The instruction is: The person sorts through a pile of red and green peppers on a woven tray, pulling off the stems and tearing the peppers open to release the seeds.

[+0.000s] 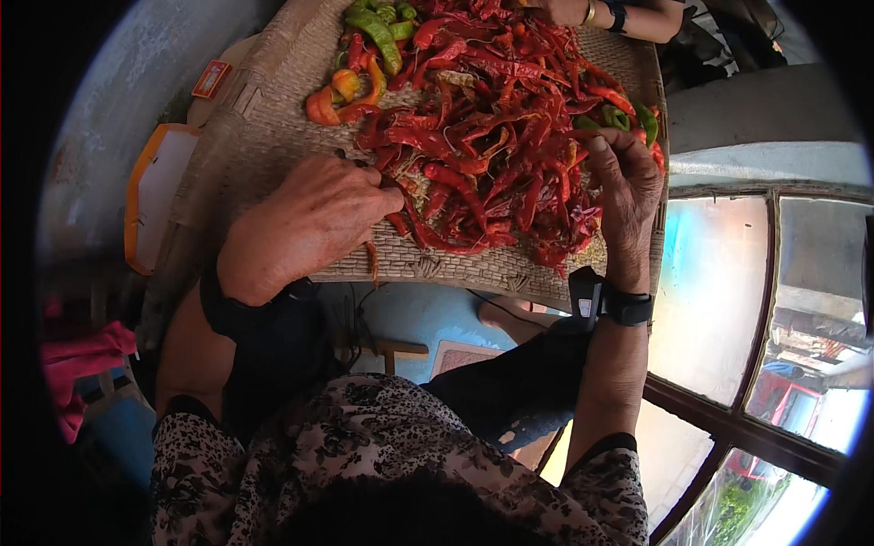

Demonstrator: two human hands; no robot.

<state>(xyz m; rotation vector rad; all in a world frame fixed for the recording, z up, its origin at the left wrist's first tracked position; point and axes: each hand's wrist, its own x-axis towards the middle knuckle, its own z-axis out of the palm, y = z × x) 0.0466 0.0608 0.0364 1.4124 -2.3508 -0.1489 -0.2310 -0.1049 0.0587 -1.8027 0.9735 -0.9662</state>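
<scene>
A heap of red chili peppers [505, 130] lies on a woven mat tray [266, 147]. My left hand [321, 218] is at the heap's near left edge, its fingers curled down by a red pepper [397, 222]; whether they grip it is hidden. At the right side, my right hand [627, 184] pinches a reddish pepper [580, 135] between thumb and finger. Close to its fingertips lie green peppers [616, 117]. Longer green peppers [374, 31] and orange-red ones [328, 109] are grouped at the far left of the heap.
Another person's hand [556, 10] reaches in at the far edge. An orange-rimmed tray [135, 198] and a small red box [212, 79] are left of the mat. A framed glass window [717, 293] stands at the right.
</scene>
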